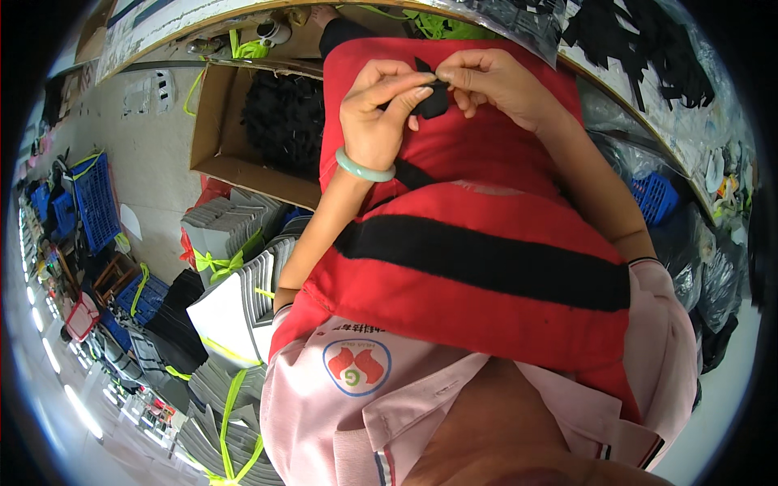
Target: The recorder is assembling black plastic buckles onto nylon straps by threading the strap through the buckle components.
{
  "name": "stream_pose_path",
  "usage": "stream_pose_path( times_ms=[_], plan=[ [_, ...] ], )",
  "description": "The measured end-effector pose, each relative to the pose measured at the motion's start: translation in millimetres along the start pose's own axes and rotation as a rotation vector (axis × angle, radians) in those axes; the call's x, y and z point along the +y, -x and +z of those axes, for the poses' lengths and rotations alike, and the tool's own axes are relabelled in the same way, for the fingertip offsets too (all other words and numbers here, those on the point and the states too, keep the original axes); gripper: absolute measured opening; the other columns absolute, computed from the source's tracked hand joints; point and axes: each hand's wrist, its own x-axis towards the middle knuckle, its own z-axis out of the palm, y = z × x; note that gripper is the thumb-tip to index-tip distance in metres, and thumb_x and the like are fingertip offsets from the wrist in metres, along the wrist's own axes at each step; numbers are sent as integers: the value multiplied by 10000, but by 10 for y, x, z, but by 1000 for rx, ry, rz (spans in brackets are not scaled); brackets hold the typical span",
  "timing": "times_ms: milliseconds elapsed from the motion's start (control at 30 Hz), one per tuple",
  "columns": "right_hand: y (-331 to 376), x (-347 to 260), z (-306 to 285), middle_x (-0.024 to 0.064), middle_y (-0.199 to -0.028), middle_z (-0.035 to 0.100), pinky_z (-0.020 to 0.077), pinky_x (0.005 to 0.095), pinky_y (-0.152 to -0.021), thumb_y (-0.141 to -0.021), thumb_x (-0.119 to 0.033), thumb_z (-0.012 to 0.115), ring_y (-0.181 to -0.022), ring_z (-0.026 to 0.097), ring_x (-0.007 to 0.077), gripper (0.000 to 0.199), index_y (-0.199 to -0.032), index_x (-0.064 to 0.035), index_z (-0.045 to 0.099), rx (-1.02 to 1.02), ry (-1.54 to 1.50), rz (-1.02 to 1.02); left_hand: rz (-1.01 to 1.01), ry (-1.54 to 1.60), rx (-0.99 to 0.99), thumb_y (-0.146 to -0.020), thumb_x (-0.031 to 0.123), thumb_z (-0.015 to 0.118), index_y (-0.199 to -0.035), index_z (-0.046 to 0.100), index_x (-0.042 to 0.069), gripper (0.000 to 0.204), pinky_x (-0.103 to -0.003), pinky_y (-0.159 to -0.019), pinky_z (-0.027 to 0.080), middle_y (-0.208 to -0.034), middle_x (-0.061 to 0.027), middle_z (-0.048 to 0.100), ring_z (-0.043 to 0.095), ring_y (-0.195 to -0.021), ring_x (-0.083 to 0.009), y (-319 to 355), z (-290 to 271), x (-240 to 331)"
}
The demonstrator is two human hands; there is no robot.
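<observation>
Over my lap, both hands meet at a small black fabric piece [433,100]. My left hand [379,105] pinches it between thumb and fingers, and a pale green bangle circles that wrist. From the other side my right hand [490,81] is closed, its thumb and forefinger pressed together at the piece's upper edge. A dark pointed tip sticks up between the two hands. Beneath them spreads the red apron [478,162] with a black band across it. Whatever sits right at the fingertips is too small to make out fully.
Left of my lap stands an open cardboard box [219,121] full of black pieces. Tied stacks of grey sheets [243,219] rise beside my left arm. A worktable [656,121] with black strips curves along the right. Blue baskets [96,202] stand farther left.
</observation>
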Motion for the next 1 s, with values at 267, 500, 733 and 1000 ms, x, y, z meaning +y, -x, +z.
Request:
stream_pose_path(
  times_ms=[267,500,733,1000],
  plan=[
    [-12,-20,50,45,-947,657,498,239,-790,-906,-235,638,-854,605,84,224,-1008,-37,667,180,63,-185,105,-94,-92,-817,-86,642,-935,712,-11,157,-170,-524,463,-1030,-67,540,553,-647,-64,79,21,105],
    [-20,-6,48,54,-1010,643,495,237,-826,-909,-142,624,-903,603,92,152,-1011,-30,619,139,-34,-143,109,-92,-130,-816,-88,645,-966,696,-25,171,-189,-535,490,-1087,-92,541,580,-695,-101,152,-33,125],
    [-335,111,327,67,-1019,627,484,253,-868,-884,-82,629,-928,605,120,248,-1115,-28,557,88,-77,-211,-119,-232,11,-806,-108,626,-902,703,-26,148,-182,-499,475,-993,-71,594,569,-636,-76,341,-302,509],
    [-429,207,473,69,-1066,621,468,236,-871,-932,-125,573,-937,607,102,254,-1160,-14,579,-35,432,-146,-269,-117,593,-973,130,509,-1259,541,22,308,-210,-417,429,-1065,-108,657,624,-620,-129,694,-1194,270]
  ],
)
